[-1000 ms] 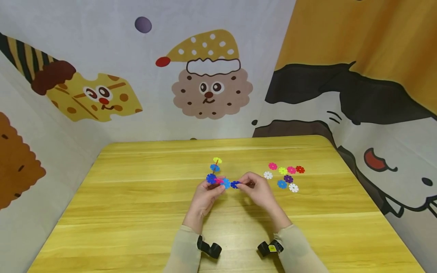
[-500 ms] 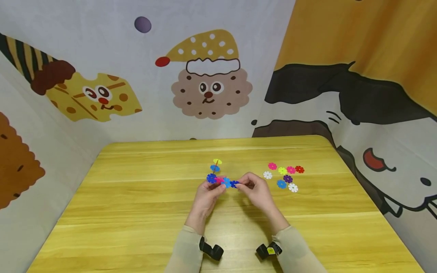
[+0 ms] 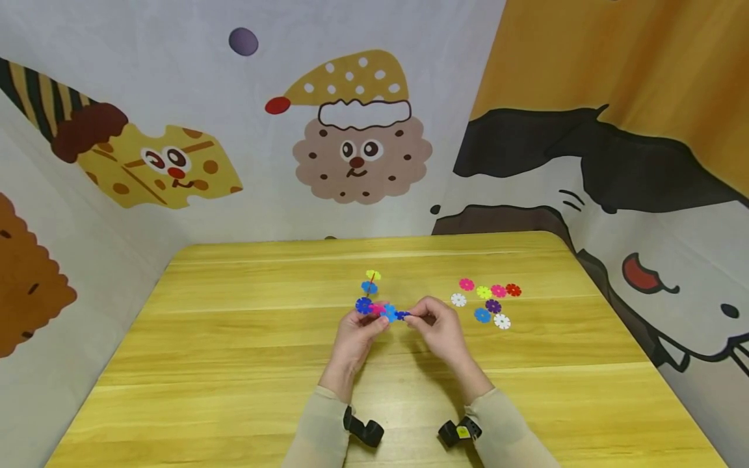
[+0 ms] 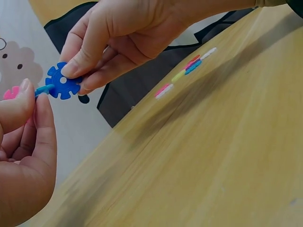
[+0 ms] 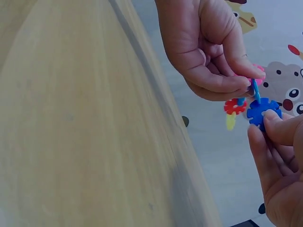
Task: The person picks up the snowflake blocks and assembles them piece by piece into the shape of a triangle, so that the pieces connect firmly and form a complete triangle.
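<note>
My left hand [image 3: 353,341] pinches a light blue notched snowflake disc [image 3: 389,312] between thumb and fingers. That disc belongs to a joined chain with a pink disc [image 3: 377,309], a dark blue disc [image 3: 363,305], another blue disc [image 3: 369,286], a red disc [image 5: 233,107] and a yellow disc at the far end [image 3: 373,275]. Between its thumb and fingers my right hand [image 3: 441,330] pinches a second dark blue disc [image 4: 56,78]. In both wrist views the light blue disc stands edge-on against this disc's notched rim. Both hands are raised above the table.
Several loose discs lie right of my right hand, among them a white disc [image 3: 502,322], a purple disc [image 3: 493,306] and a red disc [image 3: 513,290]. The wooden table [image 3: 234,338] reaches back to a cartoon-printed cloth [image 3: 263,162].
The right hand's dark blue disc has come closer to the light blue disc, closing the small gap between them, and it looks more tilted. The left hand has shifted slightly right with the chain.
</note>
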A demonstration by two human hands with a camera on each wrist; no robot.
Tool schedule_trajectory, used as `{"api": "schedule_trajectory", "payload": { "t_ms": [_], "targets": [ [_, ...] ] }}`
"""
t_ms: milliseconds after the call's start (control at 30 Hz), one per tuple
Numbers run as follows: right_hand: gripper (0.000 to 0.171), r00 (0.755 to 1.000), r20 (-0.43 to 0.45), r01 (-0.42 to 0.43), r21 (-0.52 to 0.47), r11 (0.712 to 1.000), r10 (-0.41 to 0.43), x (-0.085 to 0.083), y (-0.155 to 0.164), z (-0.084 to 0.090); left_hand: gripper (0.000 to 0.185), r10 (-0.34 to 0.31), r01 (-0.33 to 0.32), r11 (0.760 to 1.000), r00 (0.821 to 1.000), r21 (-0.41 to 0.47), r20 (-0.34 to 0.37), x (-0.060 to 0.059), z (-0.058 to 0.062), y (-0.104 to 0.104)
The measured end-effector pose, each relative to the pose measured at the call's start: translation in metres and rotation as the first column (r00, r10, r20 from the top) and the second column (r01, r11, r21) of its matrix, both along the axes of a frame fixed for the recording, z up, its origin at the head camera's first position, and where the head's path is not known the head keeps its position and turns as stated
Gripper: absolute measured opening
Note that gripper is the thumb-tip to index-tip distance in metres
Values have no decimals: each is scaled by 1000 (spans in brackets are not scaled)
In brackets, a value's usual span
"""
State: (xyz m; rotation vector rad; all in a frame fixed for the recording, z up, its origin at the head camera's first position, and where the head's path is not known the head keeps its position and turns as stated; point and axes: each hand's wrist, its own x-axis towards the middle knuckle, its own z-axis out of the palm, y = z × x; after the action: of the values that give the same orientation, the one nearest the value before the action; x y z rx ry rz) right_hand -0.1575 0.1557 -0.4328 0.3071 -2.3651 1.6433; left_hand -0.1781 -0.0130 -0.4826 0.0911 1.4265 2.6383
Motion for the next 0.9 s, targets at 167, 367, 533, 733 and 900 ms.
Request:
{"api": "schedule_trajectory", "payload": {
  "t_ms": [167,367,533,733,900],
  "targets": [
    [12,1000,10,-17,-48,999,18,-5,3,-10,34,-13,13,1000,1000,-14,-13,0,2,0],
    [12,999,1,-37,-91,995,37,-16,7,-30,37,-10,10,1000,1000,-9,-11,1,5,-2],
    [10,999,34,-31,-107,994,35,-6,2,-9,35,-12,11,1000,1000,-13,-18,0,5,1],
    [10,1000,-30,-5,-56,998,3,1,-6,5,46,-26,24,998,999,-64,-31,0,5,6],
    [9,997,-79,10,-1,1000,-10,1,-7,4,41,-28,27,999,996,-19,-88,0,3,7]
  ]
}}
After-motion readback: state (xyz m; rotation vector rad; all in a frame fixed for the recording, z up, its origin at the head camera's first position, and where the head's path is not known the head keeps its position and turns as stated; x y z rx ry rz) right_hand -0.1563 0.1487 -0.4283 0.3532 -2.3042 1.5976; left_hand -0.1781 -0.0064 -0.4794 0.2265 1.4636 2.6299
